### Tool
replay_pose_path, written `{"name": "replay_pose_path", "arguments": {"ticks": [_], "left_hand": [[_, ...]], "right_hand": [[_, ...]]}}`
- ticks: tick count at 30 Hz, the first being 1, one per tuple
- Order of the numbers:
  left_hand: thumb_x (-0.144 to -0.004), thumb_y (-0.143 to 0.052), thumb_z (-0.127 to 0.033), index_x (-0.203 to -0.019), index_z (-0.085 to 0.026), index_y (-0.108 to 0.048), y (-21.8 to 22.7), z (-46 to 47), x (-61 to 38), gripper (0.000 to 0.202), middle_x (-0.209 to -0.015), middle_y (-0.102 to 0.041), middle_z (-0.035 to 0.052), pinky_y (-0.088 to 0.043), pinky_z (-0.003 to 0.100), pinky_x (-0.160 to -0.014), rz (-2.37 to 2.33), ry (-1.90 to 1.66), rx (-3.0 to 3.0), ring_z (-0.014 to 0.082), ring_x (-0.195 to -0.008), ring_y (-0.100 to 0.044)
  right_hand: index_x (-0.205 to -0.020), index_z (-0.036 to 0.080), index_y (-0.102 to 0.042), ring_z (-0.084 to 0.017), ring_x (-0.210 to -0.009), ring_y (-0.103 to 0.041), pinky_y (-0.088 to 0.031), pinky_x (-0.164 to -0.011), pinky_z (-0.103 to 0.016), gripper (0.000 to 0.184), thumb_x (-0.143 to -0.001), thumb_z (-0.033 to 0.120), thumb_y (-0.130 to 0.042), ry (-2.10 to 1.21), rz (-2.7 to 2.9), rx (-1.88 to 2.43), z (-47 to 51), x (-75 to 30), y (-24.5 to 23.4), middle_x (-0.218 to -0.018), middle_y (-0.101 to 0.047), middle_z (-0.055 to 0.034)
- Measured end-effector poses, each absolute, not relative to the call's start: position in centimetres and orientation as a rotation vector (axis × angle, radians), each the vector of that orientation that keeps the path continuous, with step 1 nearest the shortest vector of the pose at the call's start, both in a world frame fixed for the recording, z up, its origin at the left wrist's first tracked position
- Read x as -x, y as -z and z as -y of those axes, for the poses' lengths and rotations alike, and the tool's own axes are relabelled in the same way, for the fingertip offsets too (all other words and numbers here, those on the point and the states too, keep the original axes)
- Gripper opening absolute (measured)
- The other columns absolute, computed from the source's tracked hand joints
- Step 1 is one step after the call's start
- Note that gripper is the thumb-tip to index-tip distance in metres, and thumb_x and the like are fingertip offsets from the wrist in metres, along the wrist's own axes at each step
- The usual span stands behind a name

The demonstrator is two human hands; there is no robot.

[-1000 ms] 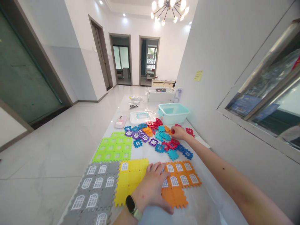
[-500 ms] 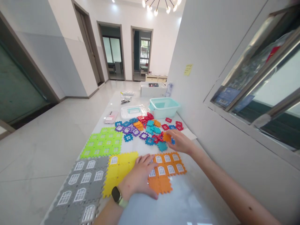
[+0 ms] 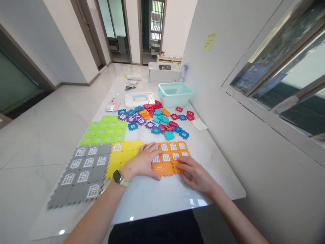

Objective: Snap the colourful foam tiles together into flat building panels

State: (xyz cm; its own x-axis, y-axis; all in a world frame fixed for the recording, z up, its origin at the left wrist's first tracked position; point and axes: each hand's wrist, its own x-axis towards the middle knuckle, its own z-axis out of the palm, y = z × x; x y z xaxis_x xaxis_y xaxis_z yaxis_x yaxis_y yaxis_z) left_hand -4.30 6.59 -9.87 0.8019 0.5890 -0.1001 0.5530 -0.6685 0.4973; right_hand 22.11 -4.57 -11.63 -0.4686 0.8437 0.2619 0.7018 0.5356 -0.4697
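My left hand [image 3: 144, 161], with a watch [image 3: 117, 176] at the wrist, lies spread across the left side of the orange panel [image 3: 167, 167] of interlocking plastic tiles. Part of the yellow panel [image 3: 127, 156] is under or beside that hand. With bent fingers, my right hand [image 3: 198, 174] holds an orange tile [image 3: 177, 166] at the panel's lower right corner; its fingers partly cover the tile. White window pieces [image 3: 166, 157] sit on the orange tiles in two rows. Further left are the grey panel [image 3: 88, 174] and the green panel [image 3: 105, 130].
Loose red, blue, purple and teal tiles [image 3: 157, 118] lie in a heap beyond the panels. Behind them stand a turquoise tub [image 3: 175, 95] and its clear lid [image 3: 139, 99]. A pink phone [image 3: 113, 104] lies left, a white card [image 3: 199, 124] right, near the wall.
My right hand has moved from the loose tiles toward me, bringing an orange tile to the panel's lower right corner. My left hand stays on the panel. The camera view has tilted down.
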Motion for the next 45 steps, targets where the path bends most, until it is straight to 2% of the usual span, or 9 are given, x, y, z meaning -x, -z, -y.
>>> {"name": "replay_pose_path", "arguments": {"ticks": [12,18,20,22,25,29,34,40,45], "left_hand": [[-0.050,-0.085,-0.065,-0.143,-0.028,-0.044,10.6,-6.7,4.3,0.108,-0.160,-0.026,0.0101,-0.015,0.053,-0.118,-0.855,-0.075,-2.510,0.0351,-0.148,-0.019],[-0.049,-0.086,-0.063,-0.143,-0.030,-0.043,10.7,-6.7,4.3,0.108,-0.160,-0.027,0.0093,-0.017,0.053,-0.117,-0.850,-0.094,-2.518,0.0364,-0.147,-0.021],[-0.050,-0.086,-0.062,-0.143,-0.029,-0.043,10.8,-6.6,4.3,0.107,-0.160,-0.026,0.0098,-0.017,0.054,-0.117,-0.853,-0.099,-2.516,0.0366,-0.147,-0.021],[-0.050,-0.085,-0.063,-0.143,-0.029,-0.043,10.8,-6.6,4.3,0.107,-0.160,-0.026,0.0104,-0.016,0.054,-0.117,-0.851,-0.097,-2.513,0.0369,-0.147,-0.020],[-0.049,-0.084,-0.065,-0.142,-0.029,-0.044,10.9,-6.6,4.3,0.107,-0.160,-0.026,0.0109,-0.015,0.054,-0.118,-0.847,-0.100,-2.507,0.0378,-0.147,-0.020],[-0.049,-0.085,-0.065,-0.141,-0.029,-0.044,10.9,-6.5,4.3,0.107,-0.159,-0.028,0.0109,-0.016,0.054,-0.117,-0.848,-0.131,-2.499,0.0385,-0.146,-0.021],[-0.050,-0.084,-0.066,-0.139,-0.028,-0.046,10.5,-6.2,4.2,0.104,-0.158,-0.031,0.0117,-0.017,0.054,-0.116,-0.851,-0.144,-2.489,0.0388,-0.145,-0.023],[-0.048,-0.081,-0.072,-0.137,-0.028,-0.048,10.6,-5.9,3.8,0.104,-0.154,-0.034,0.0142,-0.007,0.064,-0.115,-0.885,-0.190,-2.457,0.0433,-0.142,-0.024],[-0.056,-0.078,-0.071,-0.125,-0.024,-0.057,10.5,-5.6,3.3,0.086,-0.145,-0.044,0.0151,-0.013,0.065,-0.115,-0.920,-0.282,-2.493,0.0413,-0.135,-0.034]], "right_hand": [[-0.121,0.020,-0.063,-0.031,-0.120,-0.053,-0.049,-0.099,-0.052,0.034,-0.089,0.013,-0.052,-0.289,2.374,1.394,5.9,-21.0,10.7,-0.128,-0.062,-0.0131],[-0.095,0.022,-0.067,-0.030,-0.108,-0.058,-0.050,-0.090,-0.048,0.016,-0.093,0.024,-0.052,-0.467,2.247,1.423,5.1,-20.1,8.4,-0.114,-0.066,-0.0118],[-0.074,0.021,-0.061,-0.024,-0.088,-0.060,-0.050,-0.078,-0.041,0.032,-0.098,0.036,-0.044,-0.579,1.932,1.378,4.3,-20.6,7.8,-0.094,-0.066,-0.0101],[-0.056,0.023,-0.043,-0.017,-0.058,-0.047,-0.042,-0.057,-0.034,0.051,-0.100,0.047,-0.032,-0.666,1.489,1.277,3.4,-20.9,7.5,-0.060,-0.049,-0.0035],[-0.050,0.025,-0.024,-0.012,-0.043,-0.019,-0.023,-0.044,-0.030,0.056,-0.096,0.056,-0.030,-0.922,1.143,1.103,2.1,-20.4,8.2,-0.046,-0.018,0.0052],[-0.048,0.025,-0.023,-0.010,-0.042,-0.017,-0.017,-0.043,-0.028,0.058,-0.090,0.061,-0.038,-1.273,1.174,1.103,1.5,-18.5,11.6,-0.044,-0.019,0.0061],[-0.046,0.024,-0.025,-0.010,-0.042,-0.020,-0.019,-0.044,-0.028,0.056,-0.090,0.055,-0.040,-1.355,1.227,1.112,1.0,-18.6,13.6,-0.043,-0.021,0.0055],[-0.051,0.024,-0.028,-0.011,-0.041,-0.022,-0.023,-0.041,-0.027,0.047,-0.091,0.048,-0.036,-1.089,1.127,1.139,-3.2,-19.7,9.9,-0.045,-0.022,0.0058],[-0.067,0.023,-0.045,-0.012,-0.042,-0.035,-0.030,-0.042,-0.024,0.030,-0.089,0.043,-0.043,-0.711,1.454,1.395,-10.9,-19.1,9.1,-0.049,-0.038,0.0057]]}}
